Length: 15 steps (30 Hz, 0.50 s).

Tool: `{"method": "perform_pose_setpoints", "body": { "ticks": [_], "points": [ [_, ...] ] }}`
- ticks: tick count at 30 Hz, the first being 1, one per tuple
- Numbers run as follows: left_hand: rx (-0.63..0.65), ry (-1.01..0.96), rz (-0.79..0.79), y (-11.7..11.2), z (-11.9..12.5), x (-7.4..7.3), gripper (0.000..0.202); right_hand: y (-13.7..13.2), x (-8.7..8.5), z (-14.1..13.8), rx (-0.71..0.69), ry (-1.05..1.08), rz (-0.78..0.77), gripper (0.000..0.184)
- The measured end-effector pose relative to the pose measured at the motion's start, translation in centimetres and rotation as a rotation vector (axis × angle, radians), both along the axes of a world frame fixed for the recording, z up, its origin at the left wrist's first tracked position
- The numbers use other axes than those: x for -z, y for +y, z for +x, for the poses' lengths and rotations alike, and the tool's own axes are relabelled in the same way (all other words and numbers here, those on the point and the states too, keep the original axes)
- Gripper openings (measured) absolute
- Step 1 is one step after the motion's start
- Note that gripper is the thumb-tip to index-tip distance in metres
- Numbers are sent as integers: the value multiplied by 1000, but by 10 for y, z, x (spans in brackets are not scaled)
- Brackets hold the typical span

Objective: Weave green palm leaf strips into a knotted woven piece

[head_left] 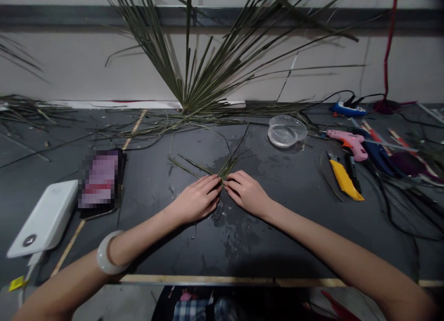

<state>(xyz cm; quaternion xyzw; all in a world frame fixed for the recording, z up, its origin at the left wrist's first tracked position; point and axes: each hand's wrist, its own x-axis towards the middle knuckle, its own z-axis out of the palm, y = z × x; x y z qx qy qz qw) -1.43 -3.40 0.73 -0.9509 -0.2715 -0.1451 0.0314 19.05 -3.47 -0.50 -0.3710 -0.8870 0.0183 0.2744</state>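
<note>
Palm strands (229,168) apparently half-hidden by hands (197,198) (247,194)

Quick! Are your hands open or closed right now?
Left hand: closed, pinching palm strips.
Right hand: closed, pinching the same strips.

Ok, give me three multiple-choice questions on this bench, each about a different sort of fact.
1. Which arm wears the white bangle? A left, B right, C neither.
2. What colour is the glue gun lying right of the clear bowl? A green, B pink, C black.
3. How do the left hand and right hand meet the leaf strips? A both pinch them, B only one touches, C neither touches.

1 A: it circles the forearm at the view's lower left.
2 B: its body is bright pink.
3 A: fingertips of both hands close on the strips.
</note>
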Motion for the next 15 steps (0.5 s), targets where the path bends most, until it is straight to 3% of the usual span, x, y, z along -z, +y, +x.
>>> {"method": "perform_pose_setpoints", "body": {
  "ticks": [15],
  "points": [
    [9, 74, -65, 2, -3, 4, 33, -1, 2, 1, -9, 0, 31, 24]
  ]
}}
